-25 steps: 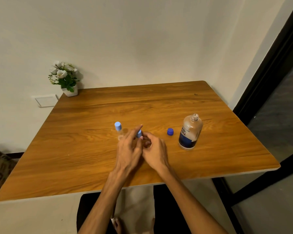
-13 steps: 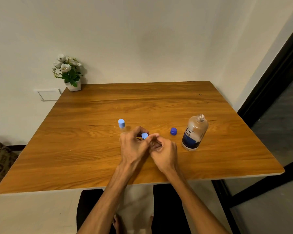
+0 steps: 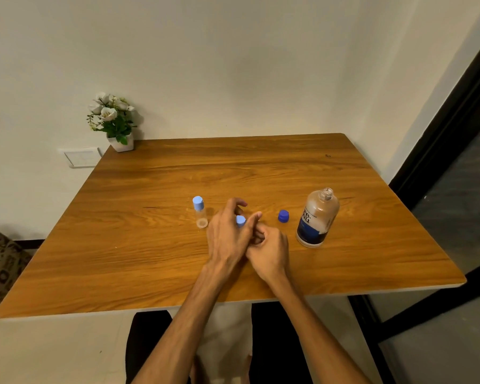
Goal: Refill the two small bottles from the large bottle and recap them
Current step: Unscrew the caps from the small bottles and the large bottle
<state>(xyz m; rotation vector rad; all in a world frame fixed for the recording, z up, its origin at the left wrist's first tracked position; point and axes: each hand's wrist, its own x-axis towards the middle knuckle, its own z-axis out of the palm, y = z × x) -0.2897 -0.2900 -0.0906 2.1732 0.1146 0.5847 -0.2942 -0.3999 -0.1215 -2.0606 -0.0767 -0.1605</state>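
A small clear bottle (image 3: 200,212) with a light blue cap stands upright on the wooden table (image 3: 150,259), left of my hands. My left hand (image 3: 227,234) pinches the light blue cap (image 3: 240,220) of the second small bottle from above. My right hand (image 3: 269,249) is closed around that bottle's body, which is hidden behind my fingers. The large bottle (image 3: 317,217), uncapped, with tan liquid and a dark blue label, stands to the right. Its dark blue cap (image 3: 283,216) lies on the table between it and my hands.
A small potted plant (image 3: 113,120) with white flowers stands at the table's far left corner against the wall. A dark door frame (image 3: 441,151) runs along the right. A patterned object (image 3: 0,261) sits on the floor at the left.
My left hand's fingers have shifted around the light blue cap, the index finger now lifted away. Both hands stay at the same spot on the table.
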